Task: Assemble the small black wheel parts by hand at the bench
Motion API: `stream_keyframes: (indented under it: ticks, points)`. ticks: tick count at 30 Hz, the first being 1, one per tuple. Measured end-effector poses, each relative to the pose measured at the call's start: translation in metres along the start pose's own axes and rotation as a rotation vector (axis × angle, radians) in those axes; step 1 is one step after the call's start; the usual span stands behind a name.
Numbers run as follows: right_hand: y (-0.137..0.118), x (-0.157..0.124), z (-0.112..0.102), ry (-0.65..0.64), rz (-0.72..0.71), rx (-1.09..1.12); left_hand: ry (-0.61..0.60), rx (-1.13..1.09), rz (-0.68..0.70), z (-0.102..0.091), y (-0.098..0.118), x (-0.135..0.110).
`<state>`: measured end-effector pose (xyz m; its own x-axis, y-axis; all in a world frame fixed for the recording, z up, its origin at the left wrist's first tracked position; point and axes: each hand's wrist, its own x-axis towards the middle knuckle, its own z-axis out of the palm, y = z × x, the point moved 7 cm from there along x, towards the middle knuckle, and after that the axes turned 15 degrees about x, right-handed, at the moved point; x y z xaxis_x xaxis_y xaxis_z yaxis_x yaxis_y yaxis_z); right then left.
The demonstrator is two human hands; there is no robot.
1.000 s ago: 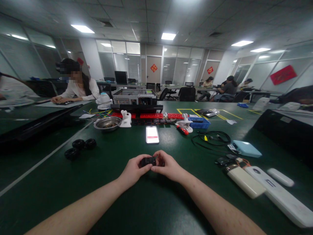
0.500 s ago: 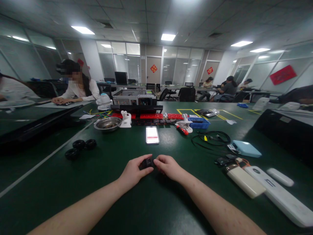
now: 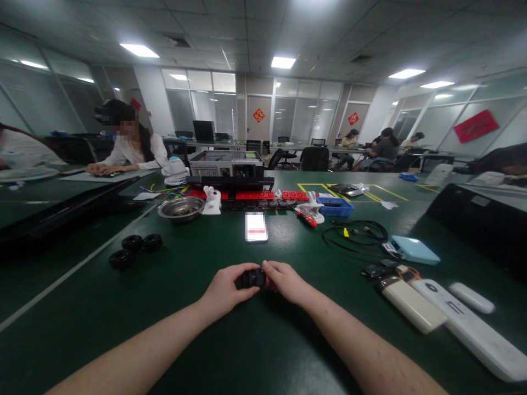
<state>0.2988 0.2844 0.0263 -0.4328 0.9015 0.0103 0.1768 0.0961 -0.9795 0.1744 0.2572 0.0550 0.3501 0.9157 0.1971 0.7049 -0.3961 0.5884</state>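
Observation:
Both hands meet low over the green table (image 3: 255,351), pinching one small black round part (image 3: 251,278) between them. My left hand (image 3: 225,288) wraps its fingers and thumb round the part's left side. My right hand (image 3: 286,281) grips the part's right end with curled fingers. The part looks like the three black wheels (image 3: 134,249) that lie further left on the table. A lit phone (image 3: 256,226) lies flat just beyond my hands.
A steel bowl (image 3: 181,207), red strips (image 3: 263,195) and a blue tray (image 3: 337,206) stand at the back. Black cables (image 3: 356,230), a light blue case (image 3: 414,249) and white power banks (image 3: 461,318) lie to the right. A person sits far left; others sit at distant desks.
My hands have sunk slightly toward the table and nearer to me, still gripping the black part. It has turned a little between the fingers. Nothing else has moved.

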Motion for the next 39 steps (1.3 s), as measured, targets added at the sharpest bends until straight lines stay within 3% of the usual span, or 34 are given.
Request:
stream_keyframes:
  ticks: [4, 8, 11, 16, 19, 24, 28, 31, 35, 39]
  points:
    - [0.007, 0.002, 0.001, -0.004, 0.060, 0.081, -0.010, 0.087, 0.074, 0.003, 0.004, -0.001]
    - [0.002, 0.000, 0.006, -0.053, 0.049, 0.143, 0.043, 0.082, 0.031, -0.002, 0.001, 0.000]
    - [-0.007, -0.002, 0.006, -0.061, -0.026, 0.122, 0.060, 0.012, -0.047, -0.004, -0.005, 0.001]
    - [-0.029, -0.010, 0.002, 0.019, -0.224, -0.108, 0.035, -0.251, -0.142, 0.001, -0.011, 0.004]
    - [-0.034, -0.013, 0.004, 0.021, -0.258, -0.171, 0.011, -0.311, -0.191, 0.003, -0.012, 0.005]
    - [-0.021, -0.008, 0.003, 0.005, -0.155, -0.026, 0.019, -0.311, -0.178, 0.002, -0.012, 0.005]
    - [0.003, 0.000, 0.007, -0.060, 0.079, 0.180, 0.076, -0.110, -0.083, -0.003, -0.010, 0.003]
    - [0.013, 0.002, 0.009, -0.062, 0.172, 0.175, 0.078, 0.007, -0.012, -0.004, -0.006, 0.001]
    - [0.010, 0.001, 0.009, -0.070, 0.152, 0.142, 0.052, 0.028, 0.025, -0.004, -0.002, -0.001]
    - [-0.010, -0.002, 0.003, -0.033, -0.033, 0.034, 0.011, -0.079, -0.051, -0.001, -0.008, 0.001]
